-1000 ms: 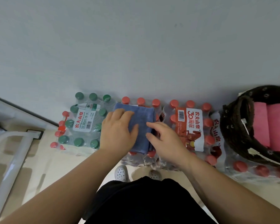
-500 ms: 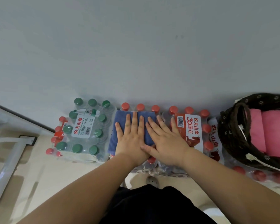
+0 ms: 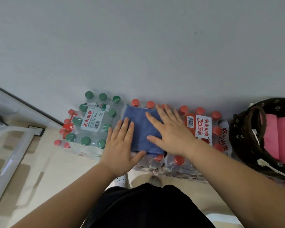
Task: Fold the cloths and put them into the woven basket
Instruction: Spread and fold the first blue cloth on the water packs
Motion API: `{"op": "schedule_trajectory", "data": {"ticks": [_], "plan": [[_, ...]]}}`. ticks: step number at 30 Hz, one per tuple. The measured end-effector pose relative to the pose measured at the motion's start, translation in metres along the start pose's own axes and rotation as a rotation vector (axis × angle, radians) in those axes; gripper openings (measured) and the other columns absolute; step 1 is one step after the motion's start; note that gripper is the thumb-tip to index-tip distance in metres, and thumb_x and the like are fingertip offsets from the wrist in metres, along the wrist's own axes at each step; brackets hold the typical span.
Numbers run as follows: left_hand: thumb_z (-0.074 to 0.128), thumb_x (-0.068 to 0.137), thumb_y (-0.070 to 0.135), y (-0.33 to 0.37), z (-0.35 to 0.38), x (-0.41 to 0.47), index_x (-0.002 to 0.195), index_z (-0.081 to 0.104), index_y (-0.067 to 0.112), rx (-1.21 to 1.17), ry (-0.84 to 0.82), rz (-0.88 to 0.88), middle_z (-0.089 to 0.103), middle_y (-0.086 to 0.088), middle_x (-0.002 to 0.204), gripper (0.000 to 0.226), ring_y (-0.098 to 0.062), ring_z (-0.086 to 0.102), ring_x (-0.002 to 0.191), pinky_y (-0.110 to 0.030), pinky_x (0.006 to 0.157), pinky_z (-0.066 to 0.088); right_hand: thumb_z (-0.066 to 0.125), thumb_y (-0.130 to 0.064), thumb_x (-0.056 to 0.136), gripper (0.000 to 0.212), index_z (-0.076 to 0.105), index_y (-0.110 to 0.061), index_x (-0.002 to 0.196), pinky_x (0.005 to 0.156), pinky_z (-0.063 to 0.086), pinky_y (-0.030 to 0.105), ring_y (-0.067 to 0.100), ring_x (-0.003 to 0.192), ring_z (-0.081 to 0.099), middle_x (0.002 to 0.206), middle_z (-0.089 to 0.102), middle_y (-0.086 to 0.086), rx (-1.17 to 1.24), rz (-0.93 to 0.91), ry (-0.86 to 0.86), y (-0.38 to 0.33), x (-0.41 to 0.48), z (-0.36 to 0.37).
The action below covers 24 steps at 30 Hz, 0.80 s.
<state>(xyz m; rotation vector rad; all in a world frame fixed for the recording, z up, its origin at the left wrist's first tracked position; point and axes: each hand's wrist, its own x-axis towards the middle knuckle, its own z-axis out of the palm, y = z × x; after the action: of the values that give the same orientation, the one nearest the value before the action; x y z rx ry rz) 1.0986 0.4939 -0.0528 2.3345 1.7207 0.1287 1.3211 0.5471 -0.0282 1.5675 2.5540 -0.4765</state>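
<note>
We press the blue cloth [image 3: 141, 129] under flat left hand [image 3: 120, 145] and right hand [image 3: 171, 134], grasping nothing; woven basket [image 3: 242, 145] lies rightward of the cloth, apparently nearer our right.

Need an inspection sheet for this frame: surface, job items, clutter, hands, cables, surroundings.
Surface: shrink-wrapped red-capped bottle packs standing on the floor serve as the work top.
Job's things: blue cloth, folded, lies flat on the packs; woven basket at the right holds pink cloths.
Clutter: green-capped bottle pack just left of the blue cloth.
Grippers: left hand flat, fingers straight, on the cloth's left edge; right hand flat, fingers spread, on its right side.
Cables: nothing seen.
Surroundings: plain grey wall behind the packs; white frame at far left.
</note>
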Motion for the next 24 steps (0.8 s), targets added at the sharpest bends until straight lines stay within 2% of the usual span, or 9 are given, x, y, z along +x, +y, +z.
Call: {"op": "schedule_trajectory", "data": {"ticks": [3,6,9,11,13,16,18,22,24], "plan": [[0.044,0.085,0.070,-0.009,-0.004,-0.014,0.154,0.030,0.007,-0.174,0.106,-0.162,0.039,-0.014,0.154,0.094,-0.031,0.036,0.139,-0.042,0.116,0.028,0.017,-0.080,0.086,0.078,-0.010,-0.048,0.152,0.118,-0.011,0.059,0.034,0.149,-0.023,0.163,-0.024,0.005,-0.102,-0.114,-0.050,-0.002,0.018,0.005],[0.060,0.086,0.059,-0.010,-0.009,-0.015,0.151,0.035,0.012,-0.401,0.079,-0.369,0.055,-0.008,0.137,0.084,-0.027,0.051,0.124,-0.043,0.107,0.043,0.018,-0.086,0.083,0.080,-0.010,-0.052,0.151,0.120,-0.008,0.058,0.035,0.151,-0.012,0.165,-0.019,0.006,-0.115,-0.095,-0.091,-0.001,0.027,0.011],[0.067,0.082,0.052,-0.015,-0.011,-0.004,0.129,0.056,0.021,-0.574,0.070,-0.465,0.070,0.003,0.107,0.058,-0.016,0.066,0.093,-0.041,0.083,0.055,0.015,-0.087,0.082,0.083,-0.009,-0.051,0.152,0.120,-0.003,0.057,0.036,0.150,0.001,0.166,-0.011,0.009,-0.125,-0.032,-0.050,-0.006,0.026,0.017],[0.072,0.080,0.046,-0.018,-0.014,0.004,0.113,0.063,0.022,-0.607,0.045,-0.505,0.071,0.010,0.084,0.042,-0.004,0.066,0.072,-0.032,0.068,0.054,0.012,-0.087,0.082,0.084,-0.009,-0.048,0.153,0.119,-0.002,0.059,0.037,0.150,0.003,0.165,-0.012,0.010,-0.118,0.030,-0.028,-0.015,0.020,0.021],[0.076,0.078,0.042,-0.020,-0.019,0.012,0.103,0.066,0.021,-0.595,0.032,-0.527,0.068,0.011,0.076,0.034,-0.002,0.063,0.064,-0.025,0.059,0.047,0.010,-0.086,0.083,0.085,-0.007,-0.044,0.155,0.118,0.001,0.061,0.039,0.149,0.006,0.166,-0.008,0.013,-0.100,0.120,-0.015,-0.027,0.011,0.024],[0.079,0.067,0.056,-0.025,-0.025,0.027,0.092,0.062,0.023,-0.393,-0.046,-0.436,0.065,0.010,0.079,0.045,-0.012,0.062,0.071,-0.030,0.061,0.047,0.007,-0.086,0.081,0.091,0.000,-0.037,0.157,0.114,0.013,0.060,0.041,0.142,0.019,0.164,0.003,0.018,-0.080,0.217,-0.012,-0.047,-0.003,0.028],[0.079,0.063,0.059,-0.028,-0.028,0.037,0.095,0.061,0.024,-0.260,-0.115,-0.344,0.065,0.008,0.085,0.051,-0.018,0.061,0.077,-0.033,0.066,0.049,0.008,-0.086,0.081,0.094,0.008,-0.033,0.158,0.108,0.021,0.059,0.041,0.135,0.030,0.162,0.014,0.021,-0.075,0.251,-0.004,-0.059,-0.013,0.030],[0.082,0.064,0.045,-0.030,-0.043,0.063,0.093,0.060,0.025,-0.206,-0.201,-0.148,0.058,0.009,0.083,0.041,-0.017,0.055,0.075,-0.029,0.063,0.042,0.013,-0.080,0.085,0.087,0.015,-0.032,0.157,0.100,0.029,0.055,0.035,0.122,0.042,0.151,0.035,0.019,-0.118,0.305,-0.036,-0.065,-0.033,0.023],[0.081,0.065,0.041,-0.031,-0.051,0.080,0.099,0.065,0.024,-0.165,-0.249,0.002,0.061,0.008,0.085,0.041,-0.018,0.058,0.078,-0.031,0.066,0.045,0.021,-0.078,0.088,0.079,0.022,-0.036,0.154,0.094,0.034,0.050,0.031,0.114,0.048,0.136,0.049,0.013,-0.132,0.317,-0.040,-0.064,-0.042,0.011]]}}
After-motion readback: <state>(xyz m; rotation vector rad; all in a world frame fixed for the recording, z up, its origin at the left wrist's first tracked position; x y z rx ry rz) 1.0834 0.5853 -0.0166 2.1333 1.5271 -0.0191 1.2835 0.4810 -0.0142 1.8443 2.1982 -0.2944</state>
